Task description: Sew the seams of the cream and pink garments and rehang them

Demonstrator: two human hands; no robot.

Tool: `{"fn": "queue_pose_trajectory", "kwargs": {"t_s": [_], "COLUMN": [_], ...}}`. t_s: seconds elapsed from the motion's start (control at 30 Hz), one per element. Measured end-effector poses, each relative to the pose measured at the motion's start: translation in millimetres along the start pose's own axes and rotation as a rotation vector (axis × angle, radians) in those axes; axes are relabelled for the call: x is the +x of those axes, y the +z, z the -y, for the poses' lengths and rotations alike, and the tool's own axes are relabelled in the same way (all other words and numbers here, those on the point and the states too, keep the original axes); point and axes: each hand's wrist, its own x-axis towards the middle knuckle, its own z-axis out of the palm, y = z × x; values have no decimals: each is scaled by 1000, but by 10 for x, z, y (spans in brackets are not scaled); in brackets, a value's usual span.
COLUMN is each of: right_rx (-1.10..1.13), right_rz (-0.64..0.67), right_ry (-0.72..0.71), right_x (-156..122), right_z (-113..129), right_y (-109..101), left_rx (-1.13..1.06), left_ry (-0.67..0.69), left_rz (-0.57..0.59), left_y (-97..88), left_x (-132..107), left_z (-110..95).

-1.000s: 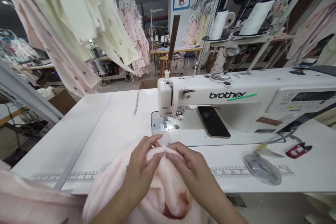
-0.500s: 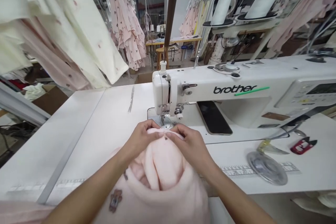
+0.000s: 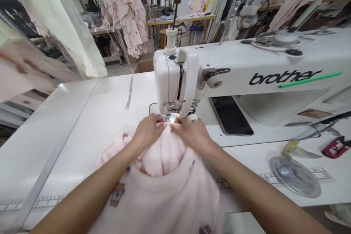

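A pale pink garment (image 3: pixel 164 193) with small bear prints lies over the front of the sewing table, its round opening facing up. My left hand (image 3: pixel 149 129) pinches the far edge of that opening between thumb and fingers. Close beside it, my right hand (image 3: pixel 192 131) grips the same edge. Both sets of fingertips are right at the needle area of the white sewing machine (image 3: pixel 175 80), where a small light shines. The fingers partly hide the presser foot, and I cannot tell whether the cloth lies under it.
A black phone (image 3: pixel 233 115) lies on the machine bed. To the right are a clear plastic disc (image 3: pixel 294 175), a yellow-handled tool (image 3: pixel 300 150) and a red clipper-like tool (image 3: pixel 336 147). A measuring tape (image 3: pixel 46 202) runs along the table's front. Pink garments (image 3: pixel 124 11) hang behind.
Both hands have moved forward with the pink garment's edge, closer to the needle. The camera view has come nearer to the machine and tilted down.
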Motion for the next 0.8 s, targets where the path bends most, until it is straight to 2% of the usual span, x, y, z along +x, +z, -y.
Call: {"fn": "queue_pose_trajectory", "kwargs": {"t_s": [0.33,0.53,0.8], "right_rx": [-170,-216,-228], "right_rz": [-5,-21,-63], "right_ry": [-18,-31,-38], "right_x": [25,13,22], "right_z": [-21,-21,-40], "right_y": [-23,-5,32], "left_rx": [115,73,125], "left_ry": [-101,-88,-62], "left_rz": [-24,-50,-58], "left_y": [36,31,24], "left_x": [35,60,56], "left_z": [-113,-101,-109]}}
